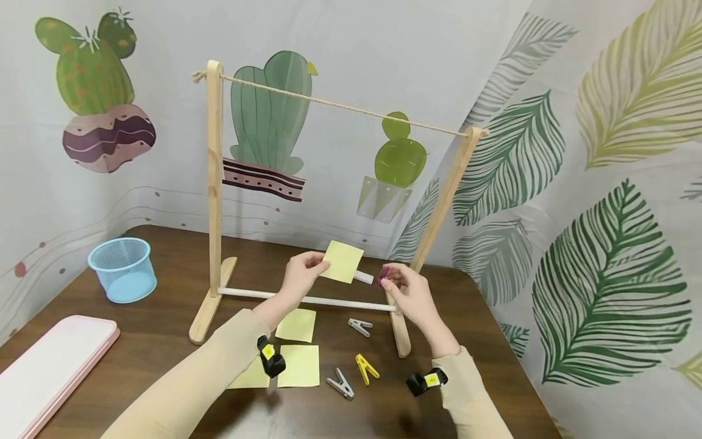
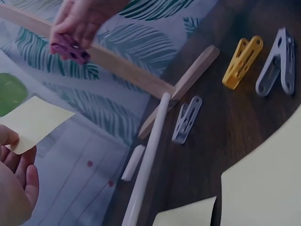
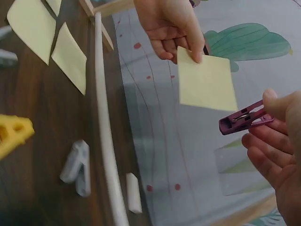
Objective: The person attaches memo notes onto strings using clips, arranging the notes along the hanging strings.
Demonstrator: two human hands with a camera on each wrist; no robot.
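My left hand [image 1: 300, 275] pinches a pale yellow sticky note [image 1: 343, 262] by its left edge, thumb in front. It holds the note up in the air, above the white crossbar [image 1: 329, 302] of a wooden rack. To the right, a purple clothespin [image 3: 242, 118] is pinched between the thumb and fingers of my right hand [image 1: 412, 294]. In the right wrist view the clothespin's closed end points toward the note, with a gap between them. A rope [image 1: 340, 105] runs between the rack's two posts, above both hands.
Several yellow notes [image 1: 298, 366] lie on the brown table. Right of them are two grey clothespins [image 1: 341, 384] and a yellow clothespin [image 1: 366, 369]. A small white block [image 1: 364, 277] lies behind the crossbar. At left stand a blue mesh basket [image 1: 123, 277] and a pink-and-white case [image 1: 60, 366].
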